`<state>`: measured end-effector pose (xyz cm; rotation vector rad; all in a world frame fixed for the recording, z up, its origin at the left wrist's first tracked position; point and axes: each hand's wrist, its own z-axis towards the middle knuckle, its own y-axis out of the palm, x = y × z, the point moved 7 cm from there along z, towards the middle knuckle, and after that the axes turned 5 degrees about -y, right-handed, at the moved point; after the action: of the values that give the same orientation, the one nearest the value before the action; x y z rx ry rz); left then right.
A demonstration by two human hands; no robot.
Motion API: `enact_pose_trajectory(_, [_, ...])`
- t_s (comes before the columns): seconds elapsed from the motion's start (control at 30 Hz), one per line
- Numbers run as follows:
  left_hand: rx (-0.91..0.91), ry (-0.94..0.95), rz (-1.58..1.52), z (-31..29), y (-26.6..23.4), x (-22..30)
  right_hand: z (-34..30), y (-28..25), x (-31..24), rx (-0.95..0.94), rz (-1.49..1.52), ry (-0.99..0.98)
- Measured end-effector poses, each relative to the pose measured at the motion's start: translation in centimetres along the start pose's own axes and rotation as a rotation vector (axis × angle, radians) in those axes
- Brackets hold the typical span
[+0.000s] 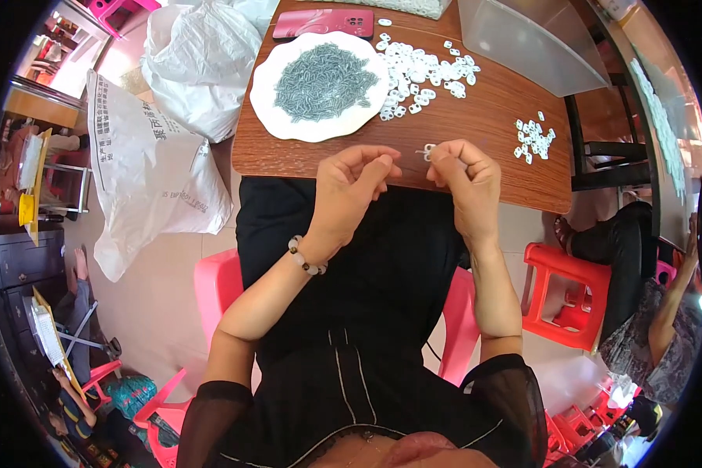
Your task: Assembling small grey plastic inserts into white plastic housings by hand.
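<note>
My right hand [468,183] is closed in a pinch at the table's near edge, on a small white plastic piece [429,151] that pokes out past its fingertips. Close by on the left, my left hand [351,191] has thumb and fingers pressed together; whatever they hold, if anything, is too small to name. Beyond my left hand a white scalloped plate [265,117] bears a heap of small grey, see-through pins [324,82]. A loose pile of white two-holed plastic pieces [413,66] lies right of the plate. Another small group of white pieces [534,142] lies near the table's right edge.
A pink phone [320,24] lies behind the plate on the brown wooden table [476,125]. At the back right stands a translucent plastic bin [530,47]. White sacks [152,171] slump on the floor at left. A red stool [565,296] and another person's leg [628,257] are at right.
</note>
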<state>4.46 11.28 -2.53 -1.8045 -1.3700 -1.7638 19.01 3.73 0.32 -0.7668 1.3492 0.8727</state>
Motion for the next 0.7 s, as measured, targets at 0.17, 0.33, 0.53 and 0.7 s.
enact_pose_trajectory(0.17, [0.061,0.462,0.799,2.6,3.4,5.2,0.4,-2.9,-0.9,0.112,0.119,-0.064])
enact_pose_trajectory(0.33, [0.112,0.866,1.409,6.6,5.9,5.4,0.5,-3.5,-1.6,0.122,0.154,-0.119])
enact_pose_trajectory(0.53, [0.101,0.783,1.722,9.4,7.1,3.9,0.3,-3.6,-1.7,0.123,0.205,-0.122])
enact_pose_trajectory(0.7, [0.082,0.884,1.65,9.0,7.4,4.2,0.5,-3.8,-1.8,0.124,0.189,-0.104])
